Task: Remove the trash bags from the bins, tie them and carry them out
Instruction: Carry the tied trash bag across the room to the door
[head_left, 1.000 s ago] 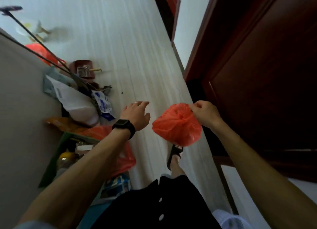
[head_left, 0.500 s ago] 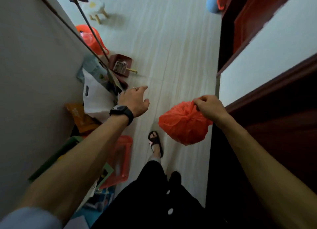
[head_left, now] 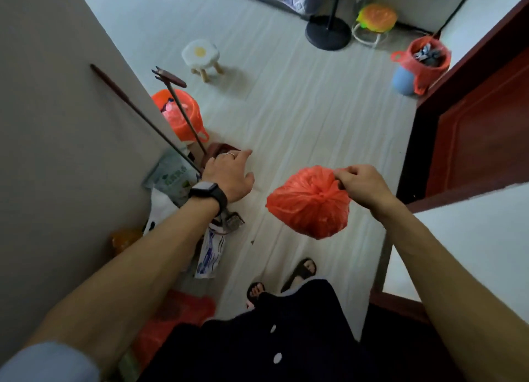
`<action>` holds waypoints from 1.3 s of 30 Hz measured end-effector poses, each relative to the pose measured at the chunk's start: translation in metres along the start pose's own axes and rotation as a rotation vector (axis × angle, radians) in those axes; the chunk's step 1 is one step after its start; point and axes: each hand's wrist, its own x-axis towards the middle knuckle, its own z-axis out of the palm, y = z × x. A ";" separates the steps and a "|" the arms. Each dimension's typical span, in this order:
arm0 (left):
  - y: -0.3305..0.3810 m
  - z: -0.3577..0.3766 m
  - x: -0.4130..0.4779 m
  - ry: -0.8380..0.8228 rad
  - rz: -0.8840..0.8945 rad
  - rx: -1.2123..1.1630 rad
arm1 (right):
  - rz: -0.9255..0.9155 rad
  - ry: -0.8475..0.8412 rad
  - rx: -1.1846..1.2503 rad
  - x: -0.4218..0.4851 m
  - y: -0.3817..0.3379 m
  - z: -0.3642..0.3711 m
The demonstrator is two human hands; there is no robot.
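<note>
A knotted red trash bag (head_left: 310,202) hangs in the air over the pale floor, and my right hand (head_left: 362,185) pinches it at the knot. My left hand (head_left: 230,175), with a watch on the wrist and a ring, is stretched out to the left of the bag, fingers apart, holding nothing. A blue bin lined with a red bag (head_left: 420,65) full of trash stands at the far right by the door. A second bin with an orange-red bag (head_left: 180,114) stands by the left wall.
A broom and a dustpan handle (head_left: 183,115) lean on the grey wall at left, above a pile of bags and packets (head_left: 174,181). A small egg-shaped stool (head_left: 201,56), a fan base (head_left: 327,32) and a burger-shaped stool (head_left: 376,18) stand farther off. A dark red door (head_left: 481,129) is open at right.
My view has swung up and forward, bringing the room and both lined bins into sight. The tied bag stays in my right hand; my left hand stays open beside it.
</note>
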 end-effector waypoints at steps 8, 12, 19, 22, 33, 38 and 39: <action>0.007 -0.053 0.174 0.044 -0.192 -0.083 | -0.176 -0.152 -0.063 0.214 -0.116 -0.043; -0.001 -0.083 0.246 0.072 -0.323 -0.135 | -0.284 -0.258 -0.168 0.311 -0.190 -0.056; -0.046 -0.146 0.366 0.138 -0.482 -0.183 | -0.441 -0.346 -0.249 0.458 -0.323 -0.046; -0.075 -0.163 0.427 0.165 -0.521 -0.193 | -0.476 -0.378 -0.281 0.522 -0.383 -0.030; -0.211 -0.248 0.595 0.162 -0.812 -0.273 | -0.462 -0.580 -0.306 0.717 -0.594 0.052; -0.273 -0.292 0.656 0.216 -0.961 -0.318 | -0.567 -0.668 -0.359 0.788 -0.698 0.094; -0.286 -0.304 0.669 0.226 -0.997 -0.326 | -0.604 -0.669 -0.400 0.798 -0.723 0.102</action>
